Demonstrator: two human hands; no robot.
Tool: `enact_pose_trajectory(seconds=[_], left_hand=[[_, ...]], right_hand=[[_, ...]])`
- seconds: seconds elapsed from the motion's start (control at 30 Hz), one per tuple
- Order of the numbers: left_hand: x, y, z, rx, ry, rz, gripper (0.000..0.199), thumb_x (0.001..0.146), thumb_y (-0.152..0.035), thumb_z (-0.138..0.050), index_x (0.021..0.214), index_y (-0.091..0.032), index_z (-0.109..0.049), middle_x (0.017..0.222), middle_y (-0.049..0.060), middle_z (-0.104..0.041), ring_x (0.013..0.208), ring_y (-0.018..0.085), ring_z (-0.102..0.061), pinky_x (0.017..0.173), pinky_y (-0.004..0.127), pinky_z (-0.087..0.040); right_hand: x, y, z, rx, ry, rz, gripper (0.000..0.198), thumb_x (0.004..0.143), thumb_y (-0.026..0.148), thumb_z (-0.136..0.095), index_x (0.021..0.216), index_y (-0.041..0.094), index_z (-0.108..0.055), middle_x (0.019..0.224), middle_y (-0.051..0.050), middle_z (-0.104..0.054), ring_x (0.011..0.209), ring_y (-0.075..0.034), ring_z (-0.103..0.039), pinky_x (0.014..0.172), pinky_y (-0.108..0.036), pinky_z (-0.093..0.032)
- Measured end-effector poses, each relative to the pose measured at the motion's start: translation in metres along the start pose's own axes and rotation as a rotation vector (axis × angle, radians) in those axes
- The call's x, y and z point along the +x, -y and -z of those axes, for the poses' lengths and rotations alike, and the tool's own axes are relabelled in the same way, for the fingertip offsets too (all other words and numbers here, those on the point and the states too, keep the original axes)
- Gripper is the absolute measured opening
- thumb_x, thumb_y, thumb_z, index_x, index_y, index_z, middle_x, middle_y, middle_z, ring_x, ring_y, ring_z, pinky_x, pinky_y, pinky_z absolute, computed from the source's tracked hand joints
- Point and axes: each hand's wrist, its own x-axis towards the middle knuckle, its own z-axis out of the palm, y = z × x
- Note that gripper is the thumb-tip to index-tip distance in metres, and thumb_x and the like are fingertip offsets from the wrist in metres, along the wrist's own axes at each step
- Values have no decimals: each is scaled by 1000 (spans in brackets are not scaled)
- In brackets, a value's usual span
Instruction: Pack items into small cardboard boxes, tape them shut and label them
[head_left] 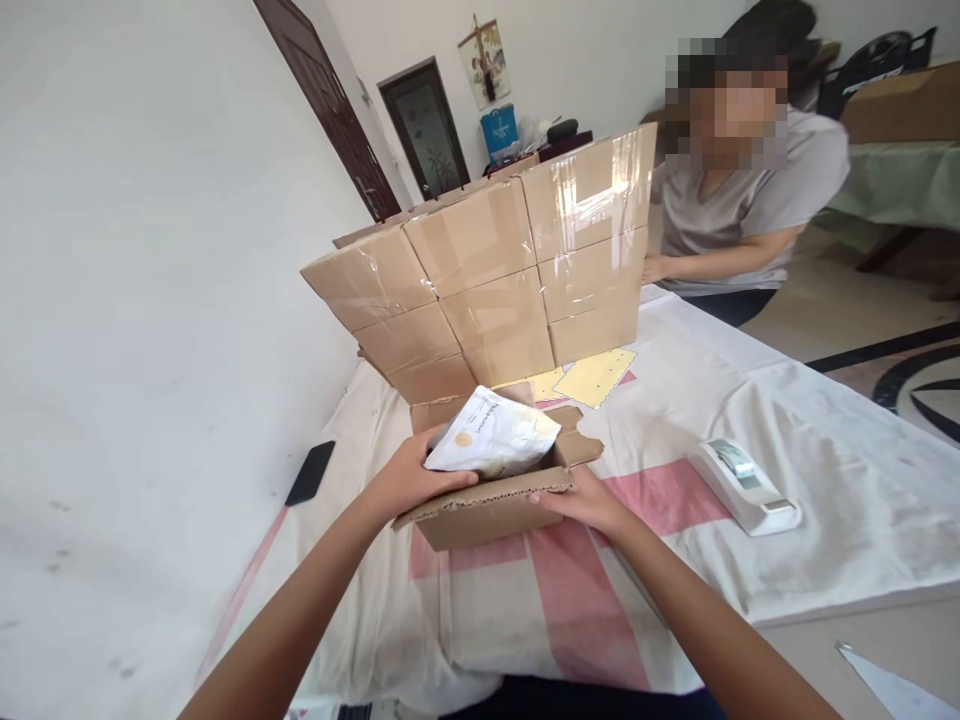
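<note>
A white pouch (495, 435) with small print and a round yellow mark sits tilted in the mouth of an open cardboard box (487, 522). My left hand (420, 470) is closed around the pouch's left end, its thumb along the lower edge and its other fingers mostly hidden behind. At the box's front right corner, my right hand (581, 500) grips the cardboard, with fingertips on the front flap. The lower part of the pouch is out of sight inside the box.
Beyond the box rises a wall of taped cartons (495, 280), with yellow sheets (596, 378) at its foot. A white tape dispenser (746, 485) stands right; a black phone-like slab (311, 473) lies left. Another person (750, 200) sits behind the table's far right edge.
</note>
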Motion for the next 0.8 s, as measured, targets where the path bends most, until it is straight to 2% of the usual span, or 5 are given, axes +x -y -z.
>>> enact_pose_trajectory(seconds=[0.13, 0.23, 0.37, 0.6, 0.8], left_hand=[[-8, 7, 14, 242, 133, -120, 73, 86, -60, -68, 148, -29, -47, 142, 9, -64, 124, 34, -63, 100, 46, -54], [-13, 11, 8, 459, 246, -262, 57, 97, -59, -51, 146, -29, -50, 140, 8, -65, 130, 31, -60, 120, 51, -35], [-13, 19, -10, 605, 320, -405, 46, 102, -57, -40, 122, -26, -67, 108, 5, -75, 99, 24, -71, 126, 55, -16], [-3, 36, -11, 813, 251, -624, 56, 103, -56, -35, 72, -21, -66, 60, 2, -61, 66, 20, -57, 99, 46, -37], [-11, 63, 2, 511, -65, -855, 57, 106, -47, -23, 80, -22, -66, 59, 0, -58, 63, 18, -50, 84, 43, -34]], right_hand=[[3, -3, -1, 15, 7, 42, 73, 78, 42, -84, 142, 23, -53, 133, -12, -67, 122, -34, -65, 104, -51, -55], [6, -10, -3, -44, 29, 103, 70, 74, 34, -87, 135, 21, -57, 137, -12, -63, 125, -35, -60, 105, -50, -53], [9, -16, -5, -115, 61, 142, 62, 68, 24, -87, 124, 21, -61, 137, -11, -60, 120, -34, -60, 100, -47, -54], [7, -17, -5, -172, 42, 205, 52, 66, 25, -85, 112, 21, -61, 132, -10, -56, 120, -34, -57, 97, -45, -55], [3, -16, -4, -177, 60, 266, 84, 68, 34, -87, 142, 24, -49, 148, -13, -45, 140, -40, -43, 107, -48, -51]])
